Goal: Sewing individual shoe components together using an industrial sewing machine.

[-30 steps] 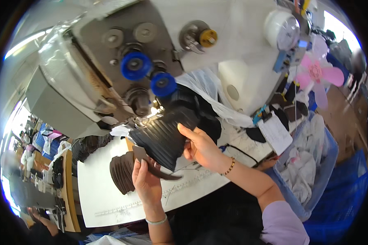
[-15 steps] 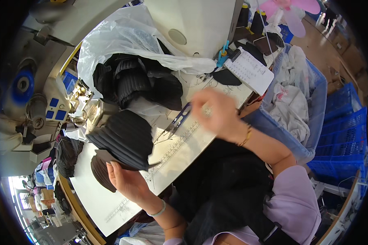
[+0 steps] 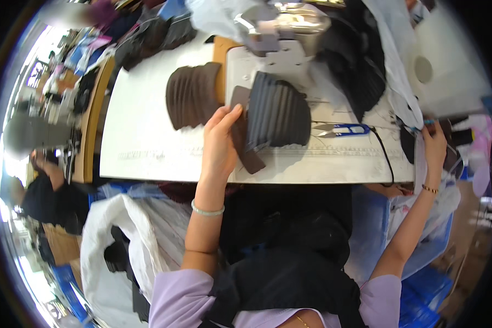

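Observation:
My left hand (image 3: pixel 218 145) pinches a flat brown strip (image 3: pixel 248 158) between thumb and fingers above the white worktable. Against the strip is a dark grey pleated fabric piece (image 3: pixel 279 112); whether the two are joined I cannot tell. A brown pleated piece (image 3: pixel 194 95) lies just left of that hand. Blue-handled thread snips (image 3: pixel 347 129) rest on the table to the right, by a black cord. Far right, my right hand (image 3: pixel 435 145) reaches to the table's end, fingers curled at small teal-blue items beside a white pad (image 3: pixel 420 158). What its fingers hold is too small to make out.
A sewing machine part (image 3: pixel 281 63) stands at the table's back. Dark pleated pieces (image 3: pixel 358 65) lie by a clear plastic bag (image 3: pixel 393 60). A white sack (image 3: pixel 106 218) hangs below at left, a blue bin (image 3: pixel 369 229) at right. Another person (image 3: pixel 49 191) sits far left.
The view has turned left. My right hand has gone from near the snips to the pad at the table's right end. My left hand still holds the strip.

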A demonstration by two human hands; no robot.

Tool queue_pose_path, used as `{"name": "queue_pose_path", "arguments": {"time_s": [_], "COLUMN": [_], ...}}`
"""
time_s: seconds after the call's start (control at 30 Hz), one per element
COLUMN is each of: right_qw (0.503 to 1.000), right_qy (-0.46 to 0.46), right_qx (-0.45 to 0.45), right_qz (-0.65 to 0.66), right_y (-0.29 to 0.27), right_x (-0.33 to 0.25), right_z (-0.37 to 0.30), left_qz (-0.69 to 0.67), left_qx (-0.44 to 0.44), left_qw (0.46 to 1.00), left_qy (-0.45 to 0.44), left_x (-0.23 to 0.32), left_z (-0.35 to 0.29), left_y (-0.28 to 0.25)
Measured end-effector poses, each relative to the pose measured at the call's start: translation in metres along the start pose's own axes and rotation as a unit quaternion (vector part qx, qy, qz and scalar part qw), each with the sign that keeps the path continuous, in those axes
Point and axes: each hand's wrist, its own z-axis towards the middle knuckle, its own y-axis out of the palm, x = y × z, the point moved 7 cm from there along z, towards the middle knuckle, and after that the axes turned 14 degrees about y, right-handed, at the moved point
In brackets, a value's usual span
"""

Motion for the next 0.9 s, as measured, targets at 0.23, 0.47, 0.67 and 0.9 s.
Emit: {"name": "queue_pose_path", "arguments": {"time_s": [0.23,0.47,0.67,0.9], "right_qw": [0.997,0.97,0.918,0.837], "right_qy": [-0.033,-0.01,-0.066,-0.212], "right_qx": [0.054,0.104,0.143,0.114], "right_qz": [0.054,0.219,0.364,0.492], "right_y": [-0.012,-0.058,-0.07,-0.145], "right_x": [0.01,0.001,-0.088,-0.162], "right_z": [0.025,0.014,-0.087,-0.107], "left_qz": [0.141,0.483,0.571,0.404], "left_qx": [0.019,0.071,0.122,-0.132], "left_qw": [0.987,0.809,0.704,0.413], "left_qy": [0.078,0.327,0.405,0.805], "left_x": [0.002,0.07,0.11,0.193], "left_z": [0.01,0.056,0.044,-0.097], "left_y": [-0.009,0.009,0.003,0.217]}}
